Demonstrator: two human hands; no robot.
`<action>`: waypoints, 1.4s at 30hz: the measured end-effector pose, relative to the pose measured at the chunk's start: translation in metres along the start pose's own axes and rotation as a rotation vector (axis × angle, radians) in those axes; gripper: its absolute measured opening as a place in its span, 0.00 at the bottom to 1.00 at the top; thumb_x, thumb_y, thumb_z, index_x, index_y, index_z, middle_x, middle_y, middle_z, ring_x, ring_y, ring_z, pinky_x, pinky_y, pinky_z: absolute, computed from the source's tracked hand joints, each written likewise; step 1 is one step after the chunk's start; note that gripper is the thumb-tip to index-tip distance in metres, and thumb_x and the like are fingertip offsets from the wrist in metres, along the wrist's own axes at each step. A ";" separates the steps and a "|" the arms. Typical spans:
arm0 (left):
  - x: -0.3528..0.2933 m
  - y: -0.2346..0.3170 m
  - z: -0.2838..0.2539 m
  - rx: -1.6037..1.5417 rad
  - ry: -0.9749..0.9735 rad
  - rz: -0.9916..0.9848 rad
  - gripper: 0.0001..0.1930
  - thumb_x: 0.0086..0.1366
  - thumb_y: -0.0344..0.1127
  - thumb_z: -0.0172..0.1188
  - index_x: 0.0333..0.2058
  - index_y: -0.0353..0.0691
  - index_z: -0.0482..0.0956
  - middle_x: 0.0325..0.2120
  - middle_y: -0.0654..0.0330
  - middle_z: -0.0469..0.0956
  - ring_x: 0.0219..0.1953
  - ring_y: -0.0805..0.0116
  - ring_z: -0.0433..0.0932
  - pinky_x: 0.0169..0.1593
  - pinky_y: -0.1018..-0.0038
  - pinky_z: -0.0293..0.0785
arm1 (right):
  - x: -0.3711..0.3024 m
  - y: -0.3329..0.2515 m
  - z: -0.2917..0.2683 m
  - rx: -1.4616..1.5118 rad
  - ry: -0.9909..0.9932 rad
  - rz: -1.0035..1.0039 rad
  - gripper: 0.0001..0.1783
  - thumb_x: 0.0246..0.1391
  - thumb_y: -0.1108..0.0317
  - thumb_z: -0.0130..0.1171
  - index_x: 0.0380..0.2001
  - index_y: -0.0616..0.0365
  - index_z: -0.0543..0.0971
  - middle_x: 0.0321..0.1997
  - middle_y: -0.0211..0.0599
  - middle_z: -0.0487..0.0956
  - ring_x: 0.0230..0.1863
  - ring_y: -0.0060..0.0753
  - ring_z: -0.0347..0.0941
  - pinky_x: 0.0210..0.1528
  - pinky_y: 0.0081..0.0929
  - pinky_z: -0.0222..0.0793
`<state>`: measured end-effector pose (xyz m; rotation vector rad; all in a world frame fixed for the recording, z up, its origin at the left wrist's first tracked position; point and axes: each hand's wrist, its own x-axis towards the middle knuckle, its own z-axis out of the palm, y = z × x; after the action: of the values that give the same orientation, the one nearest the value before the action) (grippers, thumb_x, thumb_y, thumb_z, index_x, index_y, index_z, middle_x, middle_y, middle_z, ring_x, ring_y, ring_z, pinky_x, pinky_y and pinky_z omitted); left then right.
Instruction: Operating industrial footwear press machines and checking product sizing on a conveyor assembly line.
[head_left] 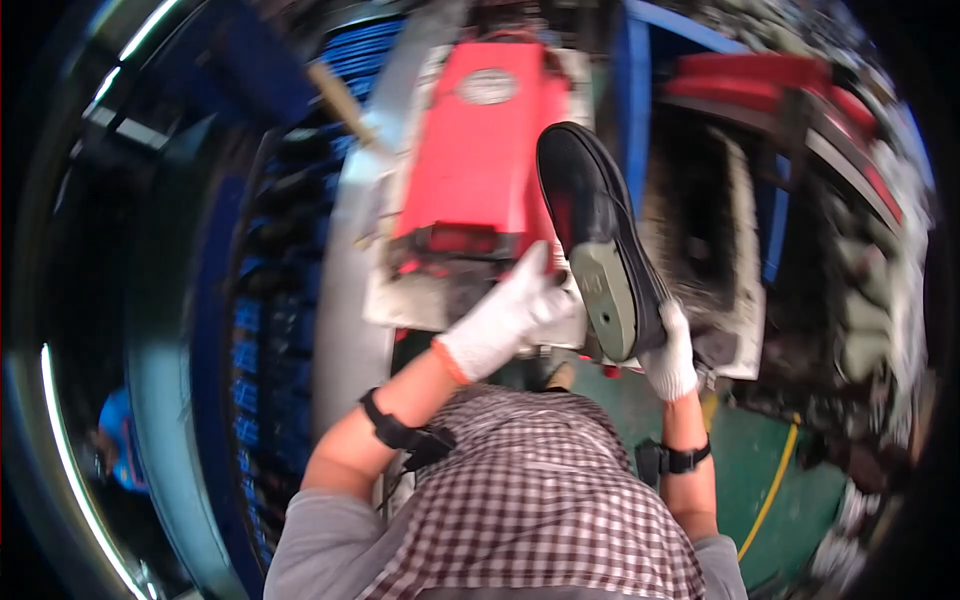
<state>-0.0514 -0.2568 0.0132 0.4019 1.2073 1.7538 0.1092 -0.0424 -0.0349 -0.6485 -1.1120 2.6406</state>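
Observation:
A black shoe (603,195) with a pale green shoe last (604,300) filling its heel end is held up in front of me, toe pointing away. My right hand (672,355), in a white knit glove, is closed round the heel. My left hand (510,310), gloved in white with an orange cuff, is apart from the shoe, to its left. Its fingers look stretched out and hold nothing that I can see; motion blurs them. Just beyond that hand stands a machine with a red cover (475,140).
A second machine with a red cover (750,80) stands at the right, beside a blue frame (637,110). Several pale lasts (865,310) sit on the far-right rack. A metal rail (350,280) and blue racking (245,370) run along the left. Another person (118,440) is at the far left.

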 end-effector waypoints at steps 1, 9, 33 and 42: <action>-0.012 -0.003 -0.004 -0.034 0.008 0.071 0.48 0.67 0.47 0.70 0.75 0.34 0.51 0.66 0.52 0.67 0.62 0.63 0.74 0.67 0.64 0.71 | 0.001 0.014 0.015 -0.044 -0.063 0.026 0.41 0.67 0.52 0.60 0.74 0.64 0.61 0.70 0.43 0.74 0.71 0.36 0.69 0.73 0.37 0.64; -0.165 0.004 -0.084 -0.644 0.679 0.246 0.33 0.63 0.45 0.58 0.65 0.36 0.69 0.59 0.49 0.77 0.60 0.52 0.78 0.67 0.56 0.73 | 0.026 0.057 0.182 -1.019 -0.791 0.061 0.42 0.57 0.69 0.61 0.74 0.63 0.62 0.72 0.55 0.70 0.73 0.50 0.68 0.74 0.37 0.61; -0.285 -0.113 -0.585 0.007 1.753 -0.043 0.40 0.64 0.71 0.60 0.59 0.40 0.78 0.57 0.53 0.79 0.59 0.55 0.74 0.67 0.58 0.65 | 0.051 0.141 0.110 -1.734 -0.055 -0.525 0.30 0.49 0.78 0.65 0.59 0.59 0.80 0.59 0.50 0.79 0.61 0.55 0.75 0.67 0.45 0.69; -0.481 -0.166 -0.567 -0.450 1.818 0.128 0.34 0.68 0.68 0.55 0.57 0.45 0.81 0.58 0.62 0.82 0.64 0.53 0.74 0.72 0.50 0.58 | 0.053 0.138 0.110 -1.756 -0.032 -0.502 0.29 0.51 0.76 0.67 0.59 0.60 0.79 0.58 0.49 0.81 0.60 0.52 0.76 0.65 0.44 0.71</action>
<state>-0.1171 -0.9562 -0.2820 -1.7846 1.7297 2.2805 0.0089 -0.1888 -0.0826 -0.3505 -2.8628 0.7185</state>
